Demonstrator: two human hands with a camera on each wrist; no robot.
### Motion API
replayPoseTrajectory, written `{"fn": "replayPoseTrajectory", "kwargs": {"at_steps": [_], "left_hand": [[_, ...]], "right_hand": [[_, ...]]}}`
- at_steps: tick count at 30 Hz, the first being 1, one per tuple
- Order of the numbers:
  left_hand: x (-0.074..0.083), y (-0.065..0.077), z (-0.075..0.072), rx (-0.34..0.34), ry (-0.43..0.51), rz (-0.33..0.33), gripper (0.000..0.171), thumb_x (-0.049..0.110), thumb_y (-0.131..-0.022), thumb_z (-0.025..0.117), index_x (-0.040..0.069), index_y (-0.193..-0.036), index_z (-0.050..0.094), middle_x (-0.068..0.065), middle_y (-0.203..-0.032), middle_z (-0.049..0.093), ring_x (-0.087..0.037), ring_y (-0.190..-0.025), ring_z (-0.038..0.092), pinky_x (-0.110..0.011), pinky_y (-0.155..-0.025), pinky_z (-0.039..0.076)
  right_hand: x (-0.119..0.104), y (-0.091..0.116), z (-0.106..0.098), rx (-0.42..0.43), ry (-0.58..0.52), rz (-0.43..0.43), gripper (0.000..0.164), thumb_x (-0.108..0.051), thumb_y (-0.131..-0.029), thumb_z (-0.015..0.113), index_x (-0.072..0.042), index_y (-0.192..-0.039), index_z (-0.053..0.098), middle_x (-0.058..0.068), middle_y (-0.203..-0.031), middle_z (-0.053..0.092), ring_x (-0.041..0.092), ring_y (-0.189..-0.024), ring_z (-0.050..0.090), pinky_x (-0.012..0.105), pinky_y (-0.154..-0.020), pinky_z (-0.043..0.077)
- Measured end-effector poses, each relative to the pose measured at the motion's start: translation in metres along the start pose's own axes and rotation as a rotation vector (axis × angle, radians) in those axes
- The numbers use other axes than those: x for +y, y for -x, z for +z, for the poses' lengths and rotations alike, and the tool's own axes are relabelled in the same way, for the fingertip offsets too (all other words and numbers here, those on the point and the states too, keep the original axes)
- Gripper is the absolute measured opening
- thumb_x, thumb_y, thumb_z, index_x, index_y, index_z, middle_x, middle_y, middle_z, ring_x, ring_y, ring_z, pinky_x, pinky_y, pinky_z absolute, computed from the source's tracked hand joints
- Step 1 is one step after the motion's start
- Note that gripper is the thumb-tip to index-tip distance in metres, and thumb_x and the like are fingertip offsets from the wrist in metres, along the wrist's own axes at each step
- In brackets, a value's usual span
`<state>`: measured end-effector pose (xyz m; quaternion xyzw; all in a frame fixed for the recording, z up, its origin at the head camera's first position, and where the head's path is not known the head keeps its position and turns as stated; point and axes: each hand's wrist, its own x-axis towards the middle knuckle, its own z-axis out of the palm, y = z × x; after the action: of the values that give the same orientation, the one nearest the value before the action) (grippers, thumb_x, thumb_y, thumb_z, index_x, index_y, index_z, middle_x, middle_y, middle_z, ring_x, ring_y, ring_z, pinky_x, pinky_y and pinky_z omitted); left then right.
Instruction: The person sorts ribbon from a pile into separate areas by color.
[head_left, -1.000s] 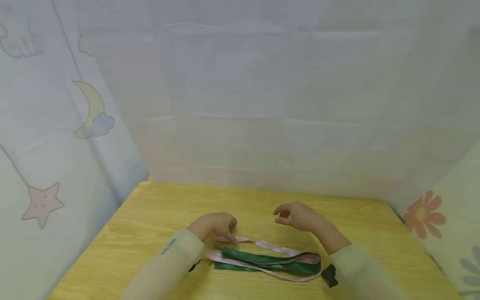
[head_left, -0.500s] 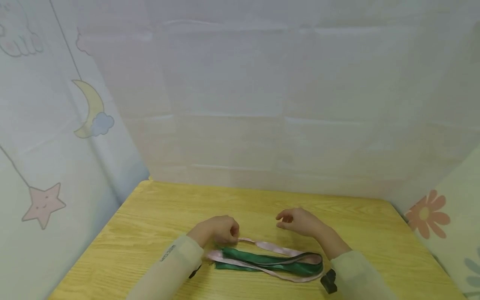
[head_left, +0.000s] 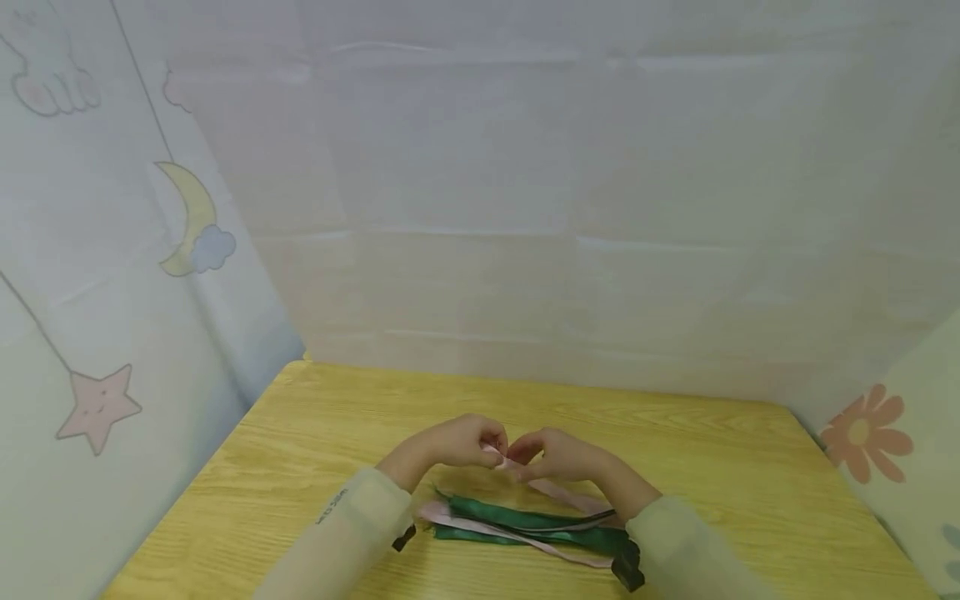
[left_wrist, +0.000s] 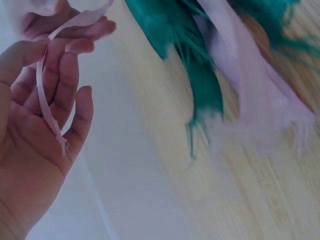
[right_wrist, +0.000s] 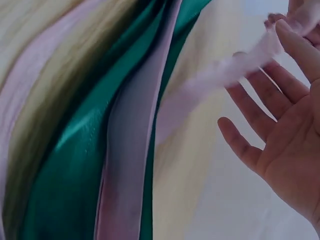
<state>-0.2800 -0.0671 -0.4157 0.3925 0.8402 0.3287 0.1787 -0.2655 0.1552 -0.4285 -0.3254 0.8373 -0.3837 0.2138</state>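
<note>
Between thumb and fingers, my left hand (head_left: 457,440) pinches a narrow pink ribbon (left_wrist: 82,19) near its end. The frayed tip dangles against the palm in the left wrist view. My right hand (head_left: 562,457) has come up close beside it, and the ribbon runs across its loosely extended fingers (right_wrist: 247,107). Whether the right thumb presses on the ribbon is hard to tell. Below both hands lies a bundle of folded green ribbon (head_left: 487,510) and pink ribbon, with frayed ends at the left. The right sleeve covers the bundle's right end in the head view.
The bundle lies on a yellow wood-grain table (head_left: 360,400). A pale hanging sheet (head_left: 480,208) stands behind the table, with printed cloth walls (head_left: 67,250) at the sides. A dark clip-like piece (head_left: 628,567) sits at the right sleeve.
My left hand has lifted the pink ribbon's end off the table and moved it slightly right. My right hand has come leftward and down to meet it. The green ribbon has stayed put.
</note>
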Motion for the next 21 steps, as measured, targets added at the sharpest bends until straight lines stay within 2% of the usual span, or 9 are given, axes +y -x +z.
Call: {"fn": "replayPoseTrajectory", "kwargs": {"at_steps": [2,4,8,13,16,19,21], "left_hand": [[0.005,-0.001,0.001,0.015,0.021,-0.006,0.004,0.012,-0.087,0.064,0.016,-0.087,0.064,0.009,-0.091,0.062,-0.003,-0.091,0.056,-0.023,-0.082,0.045],[0.008,-0.001,0.002,0.031,0.038,-0.016,0.002,0.014,-0.087,0.066,0.016,-0.088,0.065,0.010,-0.090,0.063,-0.003,-0.090,0.056,-0.023,-0.080,0.046],[0.011,-0.002,0.003,0.055,0.048,-0.044,0.003,0.016,-0.085,0.068,0.013,-0.087,0.067,0.011,-0.082,0.063,-0.004,-0.078,0.058,-0.022,-0.070,0.048],[0.012,-0.003,0.002,0.075,0.008,-0.073,0.004,0.017,-0.085,0.068,0.014,-0.082,0.069,0.010,-0.073,0.063,-0.005,-0.066,0.058,-0.022,-0.062,0.048],[0.012,-0.002,-0.001,0.079,-0.018,-0.094,0.006,0.018,-0.085,0.068,0.017,-0.079,0.069,0.011,-0.071,0.063,-0.005,-0.065,0.058,-0.022,-0.061,0.047],[0.011,0.002,-0.005,0.087,-0.029,-0.109,0.007,0.018,-0.086,0.068,0.017,-0.079,0.069,0.011,-0.071,0.063,-0.006,-0.065,0.059,-0.023,-0.061,0.048],[0.009,0.006,-0.009,0.097,-0.028,-0.118,0.006,0.018,-0.086,0.067,0.017,-0.080,0.069,0.010,-0.071,0.063,-0.007,-0.066,0.059,-0.024,-0.062,0.049]], "right_hand": [[0.000,-0.002,0.002,-0.007,-0.014,-0.009,0.025,-0.024,-0.088,0.065,-0.009,-0.109,0.065,-0.001,-0.098,0.066,0.016,-0.090,0.060,0.033,-0.078,0.048],[0.001,-0.002,0.003,0.001,-0.023,-0.003,0.021,-0.024,-0.087,0.066,-0.009,-0.102,0.068,-0.002,-0.091,0.067,0.014,-0.081,0.061,0.028,-0.071,0.049],[0.001,0.000,0.002,0.030,-0.039,0.000,0.016,-0.021,-0.087,0.066,-0.007,-0.093,0.070,0.000,-0.082,0.068,0.016,-0.072,0.059,0.026,-0.064,0.047],[-0.003,0.005,-0.002,0.041,-0.045,0.001,0.020,-0.022,-0.087,0.066,-0.002,-0.085,0.071,0.010,-0.076,0.067,0.015,-0.061,0.051,0.025,-0.058,0.043],[-0.004,0.011,-0.006,0.048,-0.039,0.019,0.023,-0.022,-0.088,0.065,-0.001,-0.082,0.071,0.014,-0.072,0.067,0.015,-0.057,0.048,0.024,-0.055,0.040],[-0.001,0.017,-0.013,0.059,-0.012,0.029,0.024,-0.024,-0.087,0.065,-0.002,-0.082,0.072,0.012,-0.070,0.067,0.013,-0.057,0.049,0.024,-0.054,0.041],[0.002,0.022,-0.018,0.066,0.004,0.024,0.024,-0.024,-0.088,0.065,-0.002,-0.084,0.073,0.010,-0.072,0.067,0.012,-0.061,0.054,0.024,-0.058,0.044]]}}
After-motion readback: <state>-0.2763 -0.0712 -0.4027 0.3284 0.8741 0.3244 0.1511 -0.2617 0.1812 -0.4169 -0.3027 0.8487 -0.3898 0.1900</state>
